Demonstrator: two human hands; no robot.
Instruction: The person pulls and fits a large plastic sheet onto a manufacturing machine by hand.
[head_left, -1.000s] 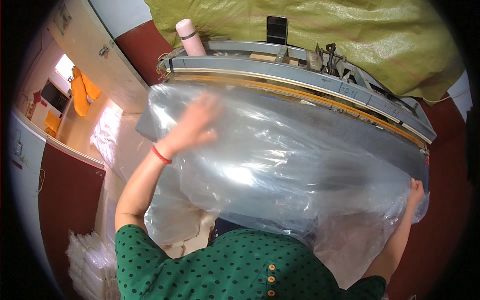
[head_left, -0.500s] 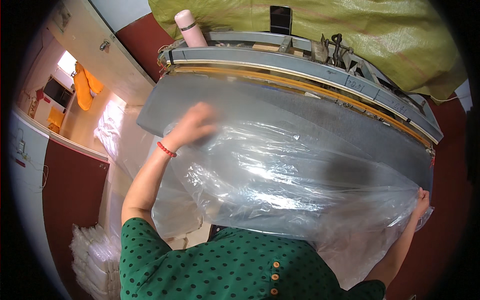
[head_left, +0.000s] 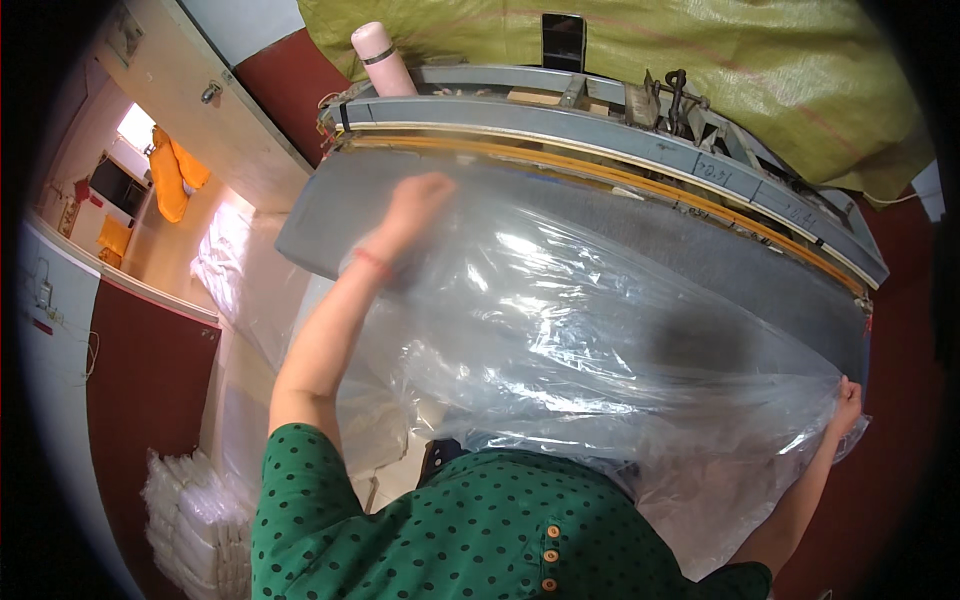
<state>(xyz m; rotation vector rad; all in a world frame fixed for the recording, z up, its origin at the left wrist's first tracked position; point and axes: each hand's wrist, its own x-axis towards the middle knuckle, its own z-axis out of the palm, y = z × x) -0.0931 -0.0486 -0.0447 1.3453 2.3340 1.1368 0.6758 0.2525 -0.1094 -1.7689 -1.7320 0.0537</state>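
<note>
A large sheet of clear plastic film (head_left: 560,330) lies rumpled and shiny across a grey padded worktop (head_left: 330,215), hanging over its near edge. My left hand (head_left: 420,208), blurred by motion, is closed at the film's far left edge, which pulls up toward it. A red bead bracelet (head_left: 372,262) circles that wrist. At the right end of the worktop, my right hand (head_left: 848,402) pinches the film's bunched corner. Between the two hands the film's far edge runs in a slanting line.
Behind the worktop runs a long grey metal bar (head_left: 560,116) with an orange strip (head_left: 560,158). A pink flask (head_left: 384,60) and a dark phone (head_left: 563,42) stand beyond it. Stacked plastic packs (head_left: 195,520) sit at lower left. An open door (head_left: 210,95) is at upper left.
My left hand has moved away from me and slightly right, drawing the film's left part along and stretching its far edge straighter. My right hand has stayed at the right corner.
</note>
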